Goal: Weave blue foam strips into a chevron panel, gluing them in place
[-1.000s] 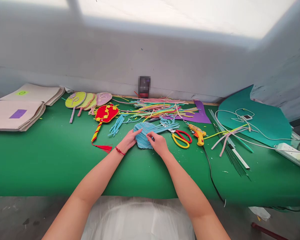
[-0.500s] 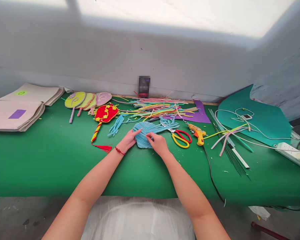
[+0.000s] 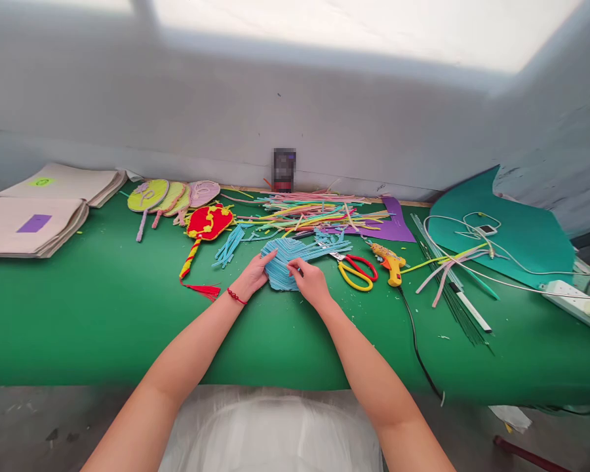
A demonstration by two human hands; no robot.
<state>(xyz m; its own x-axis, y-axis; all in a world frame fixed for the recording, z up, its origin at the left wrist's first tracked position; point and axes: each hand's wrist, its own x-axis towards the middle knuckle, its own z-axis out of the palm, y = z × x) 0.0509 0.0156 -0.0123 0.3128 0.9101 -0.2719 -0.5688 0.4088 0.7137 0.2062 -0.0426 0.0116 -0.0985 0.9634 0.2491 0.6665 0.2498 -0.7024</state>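
Observation:
A light-blue fan-shaped panel (image 3: 281, 278) covered in rows of pipe cleaners lies in front of me on the green table. My left hand (image 3: 256, 272) grips its left edge, thumb on top and fingers partly hidden. Over the panel's right half, my right hand (image 3: 307, 278) is closed in a pinch with fingertips at the surface; anything between them is too small to make out. Loose blue pipe cleaners (image 3: 230, 246) lie to the left, and more blue strips (image 3: 332, 247) sit at the panel's right. Beside those rest scissors (image 3: 356, 272) with red and yellow handles.
A yellow glue gun (image 3: 392, 263) with a black cord lies right of the scissors. Behind is a pile of coloured pipe cleaners (image 3: 305, 213). At left are a red fan (image 3: 210, 223), several pale fans (image 3: 148, 196) and paper stacks (image 3: 49, 226). White cables and a power strip (image 3: 570, 298) occupy the right.
My right fingers have shifted very slightly on the blue panel. My left hand keeps its grip, and the other things stay put.

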